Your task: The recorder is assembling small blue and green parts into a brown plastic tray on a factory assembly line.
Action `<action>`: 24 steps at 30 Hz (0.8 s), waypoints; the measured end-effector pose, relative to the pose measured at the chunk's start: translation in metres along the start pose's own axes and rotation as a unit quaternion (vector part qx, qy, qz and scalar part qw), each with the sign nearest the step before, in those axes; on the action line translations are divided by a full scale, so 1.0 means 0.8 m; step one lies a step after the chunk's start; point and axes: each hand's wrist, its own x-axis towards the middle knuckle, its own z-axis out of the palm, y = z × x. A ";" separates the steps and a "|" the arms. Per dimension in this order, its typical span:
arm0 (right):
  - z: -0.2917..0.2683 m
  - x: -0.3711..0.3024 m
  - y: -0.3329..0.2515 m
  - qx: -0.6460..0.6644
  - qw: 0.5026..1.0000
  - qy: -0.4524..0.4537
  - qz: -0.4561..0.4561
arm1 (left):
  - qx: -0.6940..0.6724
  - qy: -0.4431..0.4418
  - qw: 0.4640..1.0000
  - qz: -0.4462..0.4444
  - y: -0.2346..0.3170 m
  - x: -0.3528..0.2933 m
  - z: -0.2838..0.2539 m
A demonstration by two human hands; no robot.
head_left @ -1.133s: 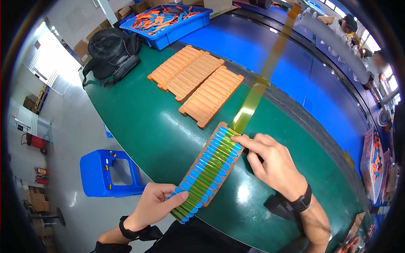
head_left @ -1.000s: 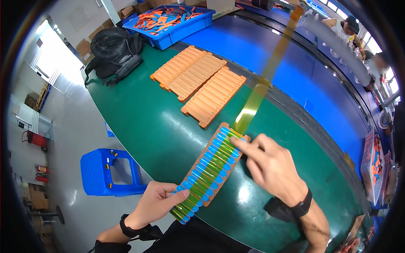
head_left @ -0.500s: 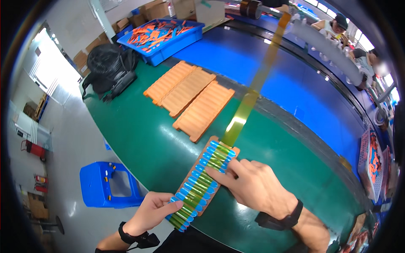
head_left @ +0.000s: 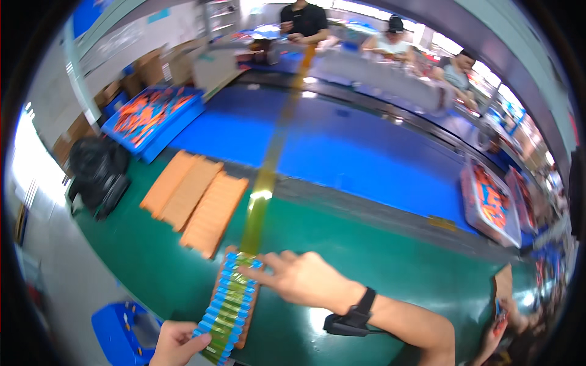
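Observation:
A row of blue rounded pieces [head_left: 213, 311] lies side by side in an orange ridged tray [head_left: 245, 326] on the green tabletop. Clear yellow tape [head_left: 264, 183] covers the row's middle and stretches far across the table. At the row's near end, my left hand [head_left: 177, 344] is closed on it, thumb on top; the picture's lower edge cuts this hand off. My right hand [head_left: 308, 277] reaches over the far end, index finger extended onto the tape and the other fingers loosely bent, gripping nothing visible. Three more orange ridged trays [head_left: 213, 213] lie together beyond, to the left.
A blue bin [head_left: 152, 137] of orange and blue pieces stands far left, beside a black bag [head_left: 101, 174]. A blue belt [head_left: 360, 165] runs behind the table. To the right stands a basket [head_left: 488, 201]. A blue stool [head_left: 116, 332] is lower left. Several people sit or stand across.
The view has swung up and right, so everything appears lower and further left. My right hand has moved along the tape toward the row's far end. My left hand keeps its grip.

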 end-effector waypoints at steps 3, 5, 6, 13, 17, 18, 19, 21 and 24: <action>0.014 0.001 0.001 0.004 1.000 0.007 -0.003 | -0.030 -0.076 0.996 0.031 -0.041 0.016 -0.039; 0.018 0.003 0.010 -0.001 1.000 0.025 0.019 | -0.065 -0.119 0.990 0.047 -0.073 0.029 -0.075; 0.020 0.004 0.016 0.010 1.000 -0.006 0.010 | -0.084 -0.135 0.986 0.054 -0.084 0.035 -0.088; 0.004 -0.008 0.027 0.044 0.999 -0.014 -0.014 | 0.442 -0.065 0.883 0.143 -0.083 0.033 -0.099; 0.019 -0.001 0.030 0.040 0.999 0.011 -0.020 | 0.343 -0.068 0.906 0.238 -0.074 0.046 -0.087; 0.023 -0.003 0.033 0.030 0.999 0.022 -0.029 | 0.307 -0.070 0.912 0.263 -0.073 0.049 -0.084; 0.019 -0.002 0.031 0.012 0.999 0.026 -0.033 | 0.272 -0.070 0.916 0.286 -0.072 0.050 -0.082; 0.031 0.001 0.032 -0.022 0.998 0.041 -0.035 | 0.237 -0.073 0.918 0.310 -0.084 0.057 -0.079; 0.050 0.001 0.033 -0.076 0.995 0.058 -0.036 | -0.045 0.125 0.956 0.262 -0.114 0.073 -0.080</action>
